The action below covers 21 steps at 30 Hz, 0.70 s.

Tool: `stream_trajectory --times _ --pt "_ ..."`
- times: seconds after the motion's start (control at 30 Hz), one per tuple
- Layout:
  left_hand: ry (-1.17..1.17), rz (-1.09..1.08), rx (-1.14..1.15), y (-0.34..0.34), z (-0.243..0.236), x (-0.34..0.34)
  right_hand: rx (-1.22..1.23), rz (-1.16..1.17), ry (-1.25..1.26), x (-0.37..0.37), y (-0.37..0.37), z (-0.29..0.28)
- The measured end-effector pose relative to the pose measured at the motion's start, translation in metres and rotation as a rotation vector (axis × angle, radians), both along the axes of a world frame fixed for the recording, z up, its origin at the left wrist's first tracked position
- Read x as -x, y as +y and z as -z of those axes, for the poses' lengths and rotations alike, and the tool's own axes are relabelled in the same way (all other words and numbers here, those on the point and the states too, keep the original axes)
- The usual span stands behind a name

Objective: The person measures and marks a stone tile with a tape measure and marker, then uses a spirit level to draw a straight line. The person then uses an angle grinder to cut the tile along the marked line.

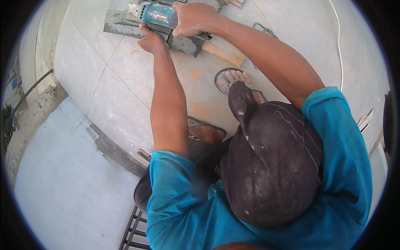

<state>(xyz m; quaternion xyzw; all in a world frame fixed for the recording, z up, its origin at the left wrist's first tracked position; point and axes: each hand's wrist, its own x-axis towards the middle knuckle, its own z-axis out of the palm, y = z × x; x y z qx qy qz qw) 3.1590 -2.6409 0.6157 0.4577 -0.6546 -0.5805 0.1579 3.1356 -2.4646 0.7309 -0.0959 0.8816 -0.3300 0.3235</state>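
At the far end of my reach, my right hand [195, 18] is closed round the rear body of a blue angle grinder [156, 14]. The grinder's grey metal head points left over grey stone tiles [118, 30]; its disc does not show clearly. My left hand [153, 41] is at the near edge of those tiles, just below the grinder, its thumb up against the tile and its other fingers partly hidden. It seems to hold the tile by this edge. Another dark grey stone tile [186, 46] lies to the right, under my right wrist.
A wood offcut [225, 53] lies beside the tiles. A dark cable [264, 30] loops behind my right forearm, and a white cord [339, 46] runs along the right. My sandalled foot [239, 79] stands near the tiles on the pale tiled floor [125, 75]. Black metal bars [135, 229] show at lower left.
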Motion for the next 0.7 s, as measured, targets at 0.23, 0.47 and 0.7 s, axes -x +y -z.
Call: stream_trajectory --times 0.23,0.47,0.7 --pt "0.004 0.011 -0.023 -0.003 0.001 0.0 -0.021 0.053 -0.05 -0.004 0.004 -0.02" --pt "-0.012 0.005 -0.015 -0.001 0.0 0.0 0.08 -0.078 0.028 0.0 0.011 0.012" --pt "0.005 0.002 -0.017 -0.003 0.001 0.0 -0.008 0.033 0.017 -0.004 -0.001 0.001"
